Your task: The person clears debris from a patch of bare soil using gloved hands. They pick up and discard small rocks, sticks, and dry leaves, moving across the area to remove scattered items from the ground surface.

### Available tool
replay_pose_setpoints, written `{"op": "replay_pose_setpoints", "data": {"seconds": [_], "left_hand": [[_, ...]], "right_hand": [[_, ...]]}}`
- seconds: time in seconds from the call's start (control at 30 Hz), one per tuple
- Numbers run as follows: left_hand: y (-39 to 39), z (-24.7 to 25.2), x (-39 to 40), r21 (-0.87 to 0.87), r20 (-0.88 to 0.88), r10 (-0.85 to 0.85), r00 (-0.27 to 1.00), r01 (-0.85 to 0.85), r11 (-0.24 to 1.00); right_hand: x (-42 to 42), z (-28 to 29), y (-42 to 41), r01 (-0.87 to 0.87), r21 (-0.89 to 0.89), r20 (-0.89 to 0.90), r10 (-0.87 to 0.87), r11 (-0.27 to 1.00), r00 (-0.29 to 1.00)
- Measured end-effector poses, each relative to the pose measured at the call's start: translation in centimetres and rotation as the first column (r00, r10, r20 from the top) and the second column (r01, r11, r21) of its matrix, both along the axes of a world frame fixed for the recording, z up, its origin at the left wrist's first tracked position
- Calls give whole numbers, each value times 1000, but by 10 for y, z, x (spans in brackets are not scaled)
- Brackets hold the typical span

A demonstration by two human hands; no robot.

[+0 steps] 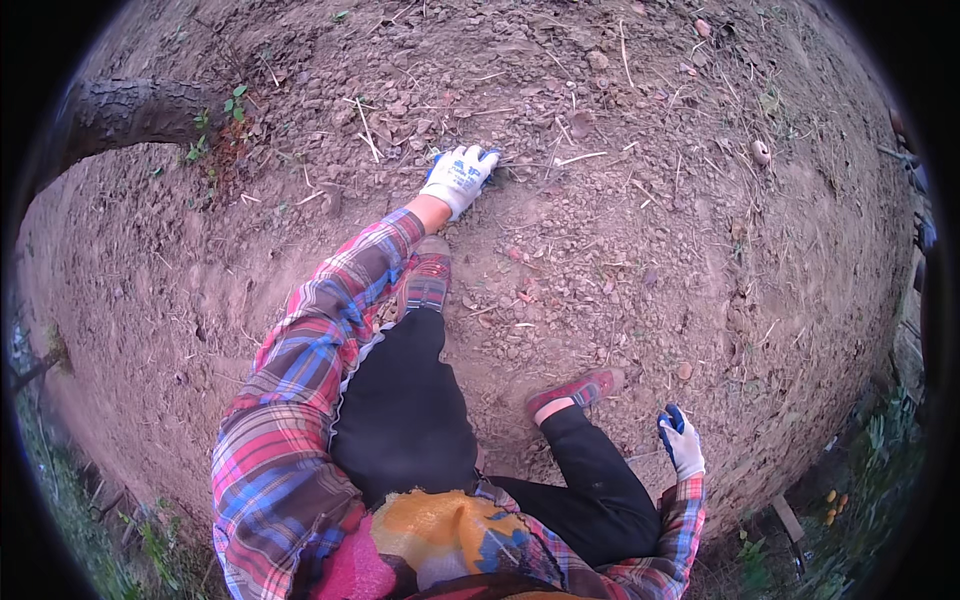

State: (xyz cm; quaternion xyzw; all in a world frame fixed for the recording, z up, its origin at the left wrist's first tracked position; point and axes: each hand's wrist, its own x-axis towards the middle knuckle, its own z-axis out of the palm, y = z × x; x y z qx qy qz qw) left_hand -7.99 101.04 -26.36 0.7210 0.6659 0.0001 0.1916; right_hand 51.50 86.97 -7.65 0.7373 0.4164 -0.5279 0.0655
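My left hand [460, 178], in a white knit glove with a blue coated palm, reaches forward and rests palm down on the dry soil [600, 247] among twigs and dead stalks. Its fingers are curled downward, and what lies beneath them is hidden. Low on the right, my right hand [681, 441] in a matching glove hangs beside my bent knee, its fingers partly bent. Nothing shows in it, though its palm is mostly turned away. Plaid sleeves cover both arms. One patterned shoe [426, 281] stands just behind the left hand; the other shoe [577, 391] is farther right.
A tree trunk [142, 112] rises at the upper left, with small green sprouts at its base. Straw, clods and dry leaves litter the sloping ground. Grass [877, 450] borders the lower right, near several orange-yellow fruits [834, 507] and a wooden piece [787, 517].
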Motion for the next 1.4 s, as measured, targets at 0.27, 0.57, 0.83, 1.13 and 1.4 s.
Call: {"op": "replay_pose_setpoints", "data": {"seconds": [0.27, 0.57, 0.83, 1.13, 1.4], "left_hand": [[-44, 74, -49, 24, 105, 447, 888, -452, 892], [-139, -13, -135, 222, -142, 783, 606, -751, 622], [-110, 1, -97, 53, 153, 740, 654, -754, 655], [-38, 69, 52, -116, 718, 189, 669, -153, 981], [-46, 66, 75, -340, 507, 32, 862, 166, 926]], "right_hand": [[-24, 14, 3, 141, -75, -7, -142, 987, 990], [-13, 1, 3, -1, -36, -11, 1, 999, 1000], [-91, -15, 35, -410, -76, 57, 414, 909, 908], [-362, -79, 89, 381, -190, -749, -385, 905, 539], [-399, -146, 78, 630, -509, -767, -642, 587, -21]]}}
